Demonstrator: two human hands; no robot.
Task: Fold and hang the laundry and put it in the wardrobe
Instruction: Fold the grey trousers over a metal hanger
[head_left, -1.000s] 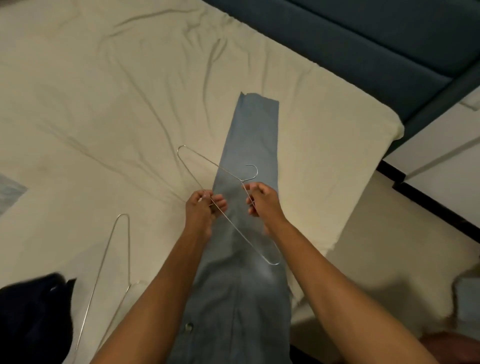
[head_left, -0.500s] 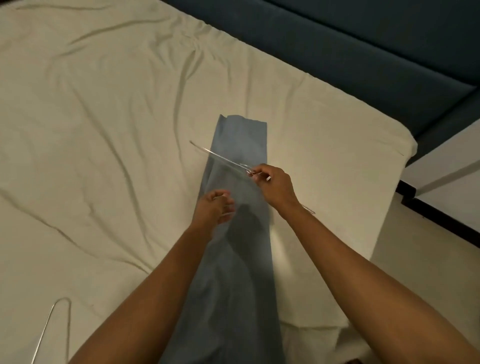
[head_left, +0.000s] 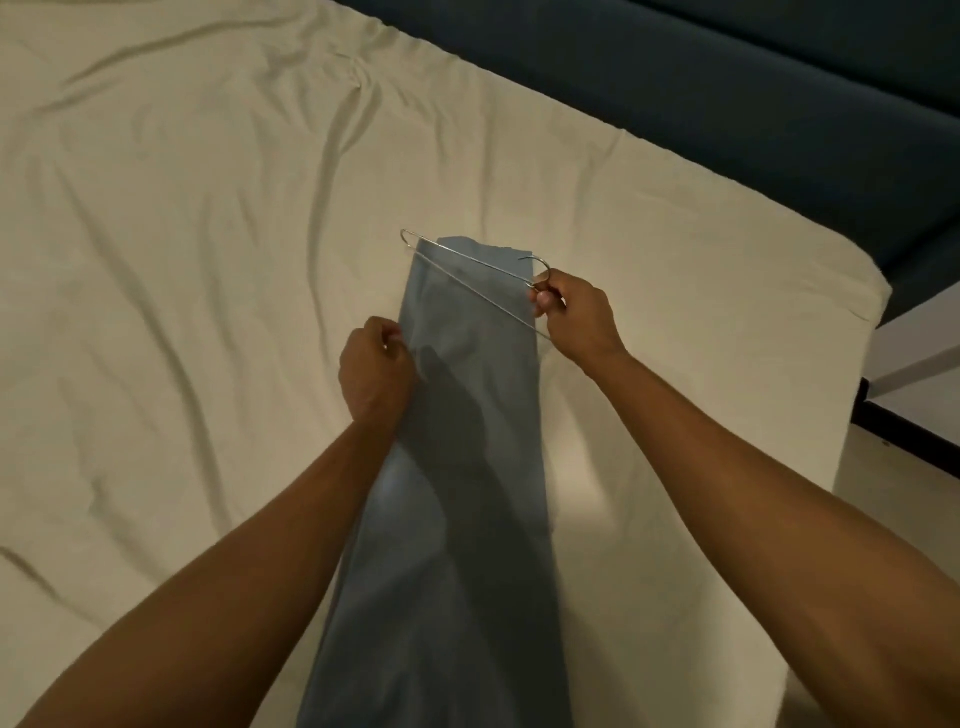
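Two hands work over a long strip of folded blue-grey trousers (head_left: 467, 467) laid lengthwise on the bed (head_left: 182, 260), which is covered by a creased cream sheet. My right hand (head_left: 576, 317) pinches a thin wire hanger (head_left: 467, 275) at the neck just below its hook, thumb and fingers curled round the wire. The hanger is held nearly edge-on, crossing above the far end of the trousers, its pointed shoulder end projecting just past the trousers' left edge and its other end hidden behind my right hand. My left hand (head_left: 374, 364) sits at the left edge of the trousers, nearer to me than the hanger, fingers curled inward; I cannot tell whether they pinch the fabric or merely rest against it. Both forearms reach forward on either side of the trousers, and they cast a dark shadow on the cloth. Beyond the trousers' far end, past the bed's edge, stands a dark teal upholstered headboard (head_left: 727, 104).
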